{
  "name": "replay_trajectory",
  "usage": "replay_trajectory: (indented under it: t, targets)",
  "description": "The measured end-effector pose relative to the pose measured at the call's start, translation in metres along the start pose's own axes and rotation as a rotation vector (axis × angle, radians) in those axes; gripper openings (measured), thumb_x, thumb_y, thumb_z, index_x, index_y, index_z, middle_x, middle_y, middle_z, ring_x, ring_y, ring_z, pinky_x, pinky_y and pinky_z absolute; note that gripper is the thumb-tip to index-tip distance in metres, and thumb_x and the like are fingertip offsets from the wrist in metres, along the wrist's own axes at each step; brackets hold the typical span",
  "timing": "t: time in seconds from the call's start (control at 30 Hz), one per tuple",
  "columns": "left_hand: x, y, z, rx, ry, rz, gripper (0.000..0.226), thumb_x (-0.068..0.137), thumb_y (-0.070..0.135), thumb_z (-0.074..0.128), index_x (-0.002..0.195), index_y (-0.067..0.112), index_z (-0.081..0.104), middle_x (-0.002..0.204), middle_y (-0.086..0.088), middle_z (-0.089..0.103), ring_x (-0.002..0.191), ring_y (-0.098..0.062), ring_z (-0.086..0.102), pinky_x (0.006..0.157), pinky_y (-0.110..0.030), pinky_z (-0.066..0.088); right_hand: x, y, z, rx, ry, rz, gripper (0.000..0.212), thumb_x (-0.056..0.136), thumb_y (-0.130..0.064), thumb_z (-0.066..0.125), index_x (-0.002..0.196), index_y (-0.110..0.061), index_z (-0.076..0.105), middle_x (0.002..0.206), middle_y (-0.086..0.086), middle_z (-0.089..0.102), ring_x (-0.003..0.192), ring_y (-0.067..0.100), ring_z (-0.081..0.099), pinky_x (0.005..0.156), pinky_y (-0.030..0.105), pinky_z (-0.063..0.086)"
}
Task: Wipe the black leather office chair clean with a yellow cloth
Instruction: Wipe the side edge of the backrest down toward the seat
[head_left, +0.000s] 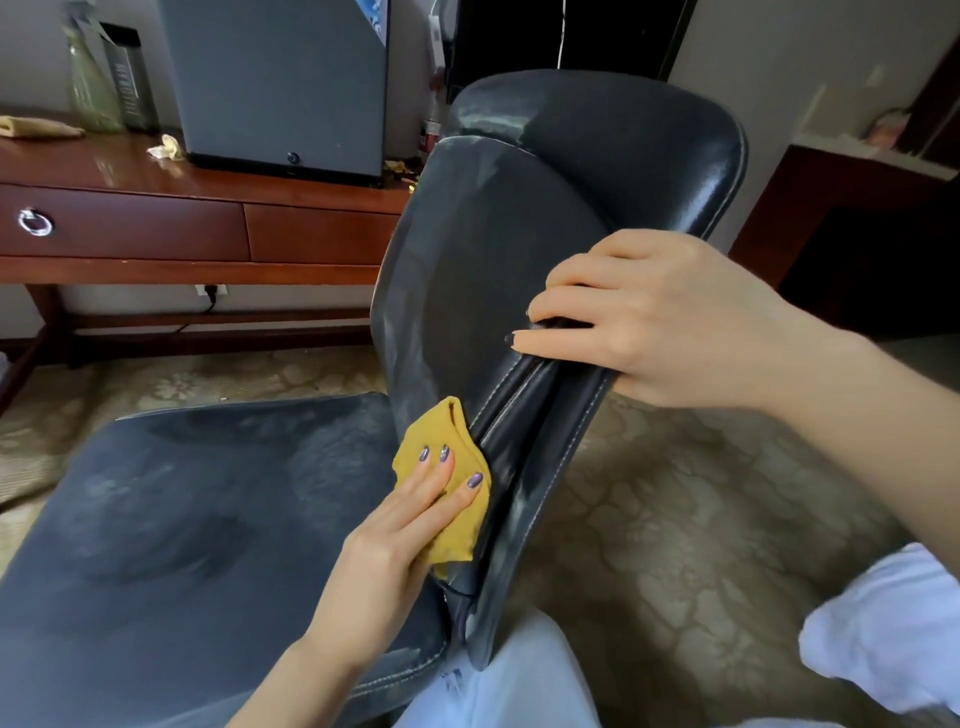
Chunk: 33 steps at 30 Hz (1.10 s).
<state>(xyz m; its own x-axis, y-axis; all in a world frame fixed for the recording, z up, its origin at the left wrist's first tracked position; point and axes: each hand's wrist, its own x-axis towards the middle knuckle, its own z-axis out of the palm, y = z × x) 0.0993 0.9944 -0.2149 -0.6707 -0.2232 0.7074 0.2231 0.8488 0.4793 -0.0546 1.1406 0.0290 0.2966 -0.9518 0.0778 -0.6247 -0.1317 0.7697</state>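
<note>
**A:** Which step is the person on?

**B:** Wiping the side of the black leather office chair (519, 218). The left hand (400, 525) lies flat with its fingers (441, 475) straight. They press the yellow cloth (460, 535) against the stitched edge low on the backrest (493, 249). The cloth bunches below the palm.

**A:** And the other hand?

**B:** The right hand (665, 317) curls its fingers over the backrest edge higher up and grips it, likely to steady the chair.

**A:** What does the next move call for?

**B:** Probably a stroke along the seam beyond the left fingertips, with even pressure and a firm steadying grip.

**A:** How does the leather look?

**B:** Glossy, but streaked with a grey film. The seat (182, 509), left of the cloth fingers, looks dull and smeary, so much seems left.
</note>
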Motion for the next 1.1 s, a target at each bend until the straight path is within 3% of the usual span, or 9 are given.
replay_trajectory:
  t: [0.3,0.37,0.4,0.5,0.7,0.77,0.8,0.87,1.1]
  targets:
    - [0.008,-0.002,0.011,-0.219,0.02,-0.281,0.079,0.08,-0.009,0.066,0.125,0.054,0.048,0.133,0.009,0.055,0.129,-0.001,0.041,0.1,-0.02,0.042,-0.002,0.011,0.03,0.046,0.041,0.046,0.038,0.08,0.002,0.056,0.111,-0.015,0.069,0.111,0.007,0.069,0.102,0.029,0.063,0.087,0.042,0.049]
    - [0.009,0.004,0.009,-0.293,0.039,-0.398,0.051,0.087,-0.002,0.062,0.115,0.04,0.063,0.106,0.004,0.072,0.111,-0.009,0.06,0.082,-0.013,0.046,-0.003,0.01,0.033,0.046,0.056,0.056,0.04,0.079,0.004,0.055,0.111,-0.015,0.07,0.112,0.006,0.069,0.102,0.029,0.063,0.088,0.042,0.048]
    - [0.012,0.009,0.007,-0.34,0.051,-0.468,0.033,0.091,0.004,0.059,0.108,0.03,0.069,0.088,0.007,0.074,0.099,-0.018,0.027,0.072,-0.014,0.046,-0.003,0.009,0.034,0.043,0.06,0.064,0.04,0.079,0.005,0.055,0.11,-0.015,0.07,0.112,0.006,0.069,0.103,0.028,0.062,0.089,0.041,0.047]
    - [0.026,0.021,0.003,-0.602,0.134,-0.711,0.024,0.097,0.015,0.051,0.091,0.017,0.074,0.051,0.004,0.049,0.055,-0.013,0.037,0.055,-0.026,0.039,-0.005,0.006,0.035,0.044,0.072,0.081,0.039,0.078,0.004,0.059,0.11,-0.016,0.07,0.112,0.006,0.068,0.104,0.027,0.062,0.091,0.041,0.045]
    - [0.075,0.048,-0.019,-1.025,0.33,-0.795,0.034,0.097,0.018,0.048,0.097,0.041,0.073,0.087,0.006,0.07,0.071,-0.015,0.057,0.056,-0.033,0.049,-0.005,0.004,0.035,0.057,0.098,0.123,0.046,0.072,0.009,0.056,0.108,-0.016,0.07,0.107,0.004,0.07,0.1,0.028,0.064,0.09,0.04,0.045]
    - [0.089,0.06,-0.016,-0.876,0.271,-0.594,0.037,0.096,0.012,0.051,0.103,0.042,0.071,0.079,0.018,0.052,0.077,-0.008,0.044,0.074,-0.039,0.052,-0.004,0.002,0.035,0.055,0.094,0.139,0.045,0.072,0.008,0.057,0.108,-0.016,0.07,0.107,0.003,0.07,0.1,0.028,0.063,0.09,0.04,0.044]
    - [0.094,0.063,-0.012,-0.741,0.221,-0.479,0.042,0.094,0.007,0.052,0.108,0.045,0.067,0.126,-0.002,0.046,0.128,-0.021,0.035,0.095,-0.042,0.048,-0.004,0.001,0.034,0.056,0.089,0.147,0.045,0.072,0.007,0.057,0.108,-0.016,0.069,0.107,0.003,0.07,0.101,0.028,0.063,0.09,0.04,0.044]
    - [0.094,0.059,0.004,-0.474,0.148,-0.28,0.055,0.091,0.002,0.053,0.116,0.05,0.058,0.145,0.012,0.041,0.142,-0.011,0.027,0.115,-0.045,0.028,-0.004,0.001,0.034,0.063,0.071,0.159,0.045,0.074,0.006,0.054,0.11,-0.016,0.069,0.108,0.003,0.07,0.102,0.028,0.063,0.09,0.04,0.043]
    - [0.066,0.019,0.033,-0.123,0.109,-0.016,0.044,0.097,0.047,0.035,0.138,0.034,0.039,0.155,0.019,0.019,0.145,-0.023,0.02,0.112,-0.051,0.03,-0.004,-0.001,0.035,0.059,0.022,0.199,0.051,0.077,0.005,0.038,0.112,-0.018,0.067,0.108,0.002,0.069,0.104,0.027,0.061,0.091,0.039,0.039]
